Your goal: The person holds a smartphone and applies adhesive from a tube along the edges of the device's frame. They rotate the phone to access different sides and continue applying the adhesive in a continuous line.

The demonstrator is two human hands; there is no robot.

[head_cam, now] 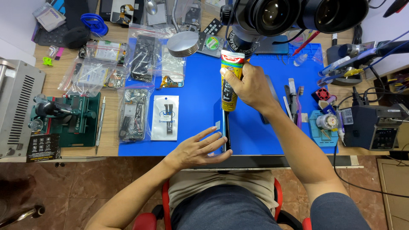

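Fingers [235, 76] of the right hand [251, 87] wrap around a yellow glue tube [230, 81] with a red-and-white crimped end, its nozzle pointing down toward the edge of a thin dark phone [227, 134] lying on the smooth blue work mat [200, 93]. The left hand [200, 149] lies flat, fingers spread open, pressing on the phone's left side just below the tube's tip. Clear plastic bags of parts [134, 114], a round metal disc [182, 44] and a green clamp jig [68, 119] crowd the wooden bench.
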